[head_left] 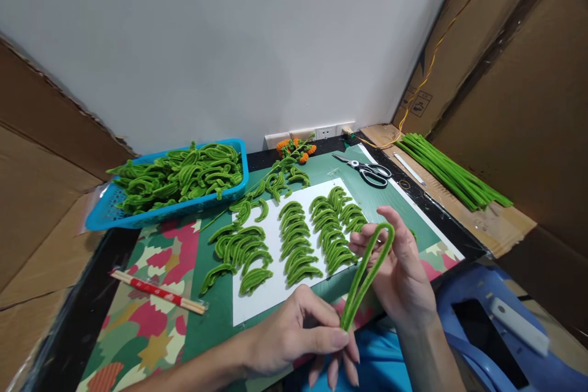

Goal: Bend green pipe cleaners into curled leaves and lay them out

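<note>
My left hand [312, 334] pinches the two ends of a green pipe cleaner [351, 307] bent into a long narrow loop. The loop stands tilted up to the right, its rounded top in front of my right palm. My right hand [399, 269] is open behind it, fingers apart and slightly curled; whether a finger touches the loop I cannot tell. Beyond my hands, a white sheet [275, 288] carries rows of small curved green pipe-cleaner pieces [296, 239]. More such pieces lie on the green mat [211, 312] at its left edge.
A blue basket [245, 165] heaped with green pieces stands back left. Wrapped chopsticks [158, 291] lie in front of it. Behind the sheet are orange flowers on a green stem [294, 150] and scissors [370, 171]. Straight green pipe cleaners [450, 171], a white pen [408, 168] and a blue stool [463, 294] are right.
</note>
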The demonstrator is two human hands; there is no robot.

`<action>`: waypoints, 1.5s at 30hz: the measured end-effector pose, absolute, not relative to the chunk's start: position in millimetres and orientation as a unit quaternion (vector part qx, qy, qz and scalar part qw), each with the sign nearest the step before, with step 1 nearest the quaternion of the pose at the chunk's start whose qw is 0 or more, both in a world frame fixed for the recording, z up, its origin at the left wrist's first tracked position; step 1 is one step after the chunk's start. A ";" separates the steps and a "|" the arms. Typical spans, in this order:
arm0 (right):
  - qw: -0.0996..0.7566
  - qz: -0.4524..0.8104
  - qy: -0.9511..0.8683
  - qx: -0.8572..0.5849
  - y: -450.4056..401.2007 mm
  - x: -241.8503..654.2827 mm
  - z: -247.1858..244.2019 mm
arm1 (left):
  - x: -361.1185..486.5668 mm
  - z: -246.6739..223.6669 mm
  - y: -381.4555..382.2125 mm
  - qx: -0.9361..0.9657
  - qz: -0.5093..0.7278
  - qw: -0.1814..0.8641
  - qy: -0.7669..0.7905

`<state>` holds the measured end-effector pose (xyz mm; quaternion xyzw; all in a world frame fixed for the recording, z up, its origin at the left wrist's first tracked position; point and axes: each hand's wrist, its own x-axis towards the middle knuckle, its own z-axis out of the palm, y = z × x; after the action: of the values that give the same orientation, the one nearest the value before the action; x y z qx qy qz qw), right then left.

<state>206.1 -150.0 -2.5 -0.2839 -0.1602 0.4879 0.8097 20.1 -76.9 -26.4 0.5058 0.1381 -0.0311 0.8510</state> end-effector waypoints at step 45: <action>0.703 0.506 -0.286 -0.411 -154.3 205.0 -11.7 | 27.1 -28.6 -80.3 0.524 0.029 0.841 0.130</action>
<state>205.0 -154.3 -11.7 -0.4112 -0.2856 0.5057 0.7025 27.1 -80.3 -28.6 0.5241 0.1305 0.0294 0.8411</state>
